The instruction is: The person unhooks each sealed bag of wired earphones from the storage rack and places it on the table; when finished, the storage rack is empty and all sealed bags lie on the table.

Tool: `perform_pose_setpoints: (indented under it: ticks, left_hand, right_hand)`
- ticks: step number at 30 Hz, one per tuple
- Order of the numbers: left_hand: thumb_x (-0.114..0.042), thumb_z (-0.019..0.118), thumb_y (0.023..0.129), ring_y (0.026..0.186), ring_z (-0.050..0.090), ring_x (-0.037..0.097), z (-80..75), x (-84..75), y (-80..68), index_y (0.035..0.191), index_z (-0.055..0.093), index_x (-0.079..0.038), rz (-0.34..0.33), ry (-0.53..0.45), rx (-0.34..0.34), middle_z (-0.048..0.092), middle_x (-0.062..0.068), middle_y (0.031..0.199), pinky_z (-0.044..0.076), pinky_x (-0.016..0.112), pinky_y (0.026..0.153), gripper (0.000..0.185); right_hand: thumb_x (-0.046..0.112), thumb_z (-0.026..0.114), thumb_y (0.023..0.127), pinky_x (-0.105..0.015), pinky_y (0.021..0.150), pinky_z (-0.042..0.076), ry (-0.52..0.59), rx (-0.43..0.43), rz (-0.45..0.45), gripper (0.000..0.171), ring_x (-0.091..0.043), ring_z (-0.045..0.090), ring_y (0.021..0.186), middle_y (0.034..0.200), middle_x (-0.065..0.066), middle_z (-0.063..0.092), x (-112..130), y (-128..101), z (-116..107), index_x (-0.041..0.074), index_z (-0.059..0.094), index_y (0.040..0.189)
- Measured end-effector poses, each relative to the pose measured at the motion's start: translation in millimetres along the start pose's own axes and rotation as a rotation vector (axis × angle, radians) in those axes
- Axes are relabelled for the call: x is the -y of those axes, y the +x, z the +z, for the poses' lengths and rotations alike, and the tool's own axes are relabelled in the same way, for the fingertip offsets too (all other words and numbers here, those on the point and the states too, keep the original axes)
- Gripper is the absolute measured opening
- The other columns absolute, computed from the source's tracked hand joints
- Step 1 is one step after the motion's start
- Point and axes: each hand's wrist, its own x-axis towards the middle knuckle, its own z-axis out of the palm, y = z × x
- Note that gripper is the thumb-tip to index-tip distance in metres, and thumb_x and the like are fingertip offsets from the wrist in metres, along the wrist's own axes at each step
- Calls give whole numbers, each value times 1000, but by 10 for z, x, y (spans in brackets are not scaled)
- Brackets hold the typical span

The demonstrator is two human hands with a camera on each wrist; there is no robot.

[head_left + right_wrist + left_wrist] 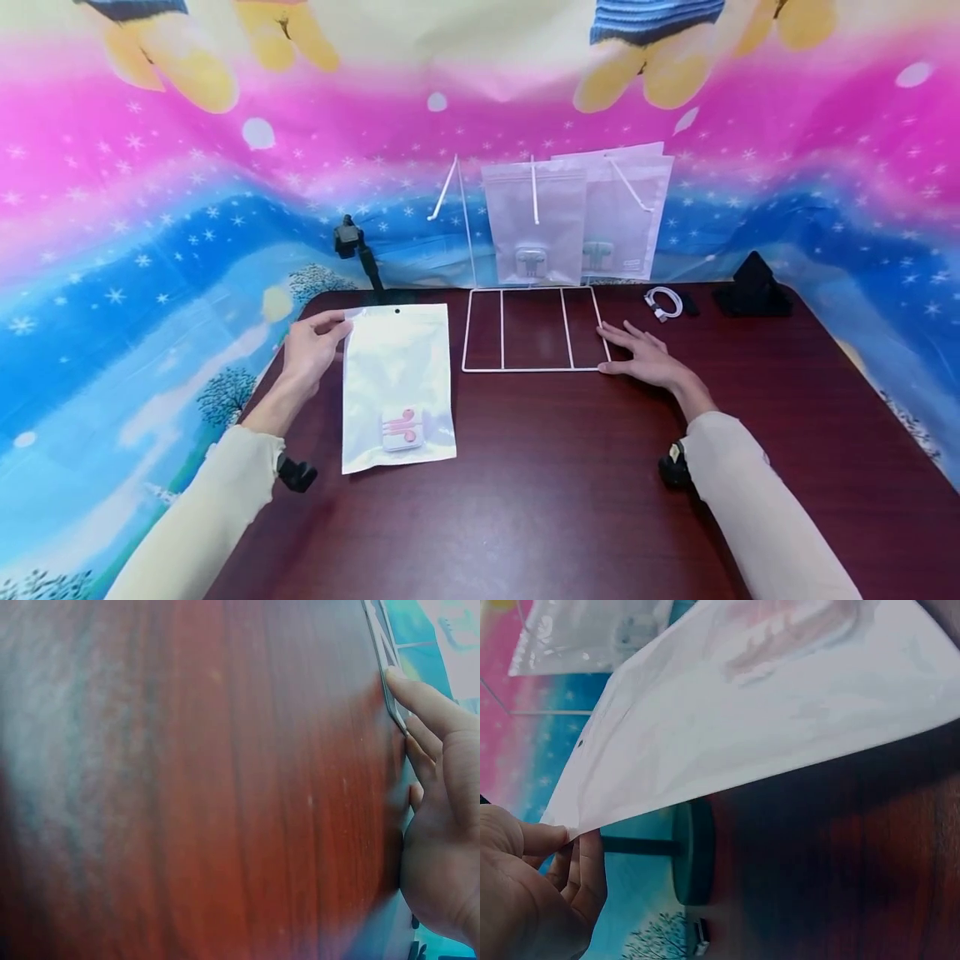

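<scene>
My left hand [311,346] pinches the top left corner of a white zip pouch [397,358], which holds pink earphones [402,427] in a clear case near its bottom. In the left wrist view, thumb and fingers meet on the pouch's corner, and the pouch stretches away above the table. My right hand [641,354] touches the front right corner of a white wire display rack [536,370], its fingers spread. Two or more pouches hang on the rack's prongs; the front pouch [534,212] has white earphones, another pouch [630,217] hangs to its right.
A black stand with a small camera-like device [348,236] is at the back left. A coiled white cable [663,304] lies right of the rack, and a black holder [753,287] stands further right. A printed cloth [450,83] covers the wall behind the dark wooden table [525,500].
</scene>
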Motion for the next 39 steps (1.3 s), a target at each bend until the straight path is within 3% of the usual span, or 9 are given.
perform_pose_setpoints:
  ticks: [9, 16, 27, 35, 39]
  left_hand:
    - [-28, 59, 108, 101, 72, 25, 140, 247, 178, 147, 59, -10, -60, 38, 63, 67, 20, 133, 62, 38, 84, 43]
    - [-25, 61, 107, 110, 70, 30, 275, 410, 250, 147, 59, -7, -80, 56, 115, 65, 22, 136, 62, 35, 81, 44]
    - [-24, 61, 106, 91, 71, 19, 366, 571, 361, 148, 57, -4, -137, 96, 204, 63, 25, 134, 63, 33, 76, 46]
    - [-23, 61, 106, 90, 72, 20, 336, 600, 403, 144, 62, -5, -122, 80, 207, 64, 25, 133, 63, 33, 77, 41]
    - [-22, 60, 107, 98, 74, 27, 304, 563, 417, 144, 61, -5, -103, 63, 204, 64, 25, 135, 63, 37, 82, 41]
  right_hand:
    - [41, 73, 96, -65, 122, -5, 3, -19, -5, 84, -41, 0, 159, 172, -12, 21, 14, -7, 1, 10, 33, 163]
    - [41, 73, 96, -65, 122, -5, 3, -19, -2, 84, -41, 0, 159, 172, -11, 21, 16, -11, 4, 11, 33, 163]
    - [41, 74, 96, -65, 122, -4, -12, -28, 2, 83, -41, 1, 159, 172, -12, 23, 27, -3, 15, 10, 34, 163]
    - [41, 74, 96, -65, 122, -3, -17, -30, 5, 83, -41, 2, 159, 171, -11, 23, 8, 7, 19, 11, 35, 163]
    - [40, 74, 96, -65, 122, -4, -19, -32, 8, 82, -41, 2, 159, 171, -12, 24, -2, 5, 9, 11, 35, 162]
